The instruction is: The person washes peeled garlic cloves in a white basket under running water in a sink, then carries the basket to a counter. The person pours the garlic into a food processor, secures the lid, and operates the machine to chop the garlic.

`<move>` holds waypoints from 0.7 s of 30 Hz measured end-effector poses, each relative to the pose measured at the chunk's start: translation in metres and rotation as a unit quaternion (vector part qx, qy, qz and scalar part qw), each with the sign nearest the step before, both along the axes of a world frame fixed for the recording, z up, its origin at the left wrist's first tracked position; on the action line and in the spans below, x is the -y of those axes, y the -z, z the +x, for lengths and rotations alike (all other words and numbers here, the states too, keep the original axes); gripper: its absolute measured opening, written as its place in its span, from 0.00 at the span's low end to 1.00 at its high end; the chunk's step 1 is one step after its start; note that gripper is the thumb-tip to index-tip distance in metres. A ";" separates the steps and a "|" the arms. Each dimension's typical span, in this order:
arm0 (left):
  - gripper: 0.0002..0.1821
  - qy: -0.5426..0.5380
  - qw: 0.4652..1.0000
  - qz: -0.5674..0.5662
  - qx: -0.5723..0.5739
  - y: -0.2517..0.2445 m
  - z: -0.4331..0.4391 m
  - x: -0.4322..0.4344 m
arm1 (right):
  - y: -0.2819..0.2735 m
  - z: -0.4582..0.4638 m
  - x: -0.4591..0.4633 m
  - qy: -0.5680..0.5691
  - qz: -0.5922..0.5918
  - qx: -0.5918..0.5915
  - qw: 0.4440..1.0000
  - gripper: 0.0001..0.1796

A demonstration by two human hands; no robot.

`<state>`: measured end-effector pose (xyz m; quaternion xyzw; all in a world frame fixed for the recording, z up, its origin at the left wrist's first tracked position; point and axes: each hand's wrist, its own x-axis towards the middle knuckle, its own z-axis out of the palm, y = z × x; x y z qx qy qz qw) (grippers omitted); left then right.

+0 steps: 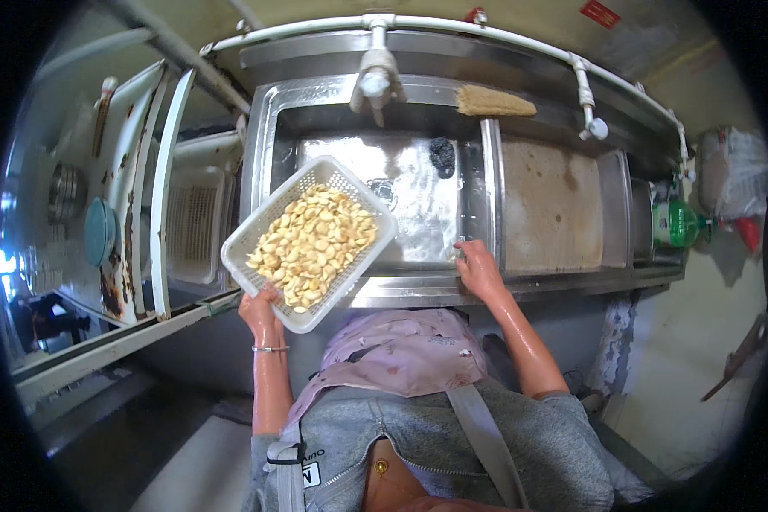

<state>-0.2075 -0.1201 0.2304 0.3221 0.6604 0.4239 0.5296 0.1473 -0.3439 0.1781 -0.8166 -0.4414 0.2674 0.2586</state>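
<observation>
My left hand (260, 315) grips the near left corner of a white perforated plastic basket (372, 203). The basket is held at an angle over the front left of a stainless steel sink basin (416, 240). In it lies a heap of pale yellow pieces (320, 240) that look like peeled garlic cloves. Over the basin's front right corner is my right hand (480, 272), apart from the basket, with fingers bent. A small pale patch shows by its fingertips; whether it is held is unclear. Wet metal and a drain (381, 189) show in the basin.
A dark scouring pad (443, 158) lies in the basin. Above hangs a wrapped tap (376, 83); a tan brush-like pad (496, 102) rests on the back ledge. Rightward are a second basin (553, 211) and a green bottle (678, 224). A rusty white rack (166, 192) stands left.
</observation>
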 end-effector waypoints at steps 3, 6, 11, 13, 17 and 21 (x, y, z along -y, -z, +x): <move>0.19 -0.007 0.999 -0.033 0.003 0.009 -0.009 -0.002 | -0.013 -0.027 -0.035 -0.037 0.030 -0.054 0.997 0.15; 0.20 0.029 0.999 -0.005 -0.018 0.009 -0.014 -0.005 | -0.022 -0.060 -0.079 -0.050 0.071 -0.094 0.992 0.10; 0.17 0.070 0.996 0.020 -0.049 0.007 -0.019 -0.014 | -0.033 -0.112 -0.154 -0.090 0.125 -0.193 0.969 0.08; 0.17 0.075 0.996 0.014 -0.052 0.006 -0.020 -0.015 | -0.035 -0.131 -0.180 -0.101 0.136 -0.190 0.967 0.08; 0.16 0.073 0.996 0.006 -0.050 0.006 -0.021 -0.014 | -0.036 -0.156 -0.211 -0.155 0.148 -0.152 0.965 0.08; 0.15 0.076 0.995 -0.002 -0.058 0.009 -0.023 -0.013 | -0.033 -0.173 -0.228 -0.164 0.153 -0.137 0.965 0.09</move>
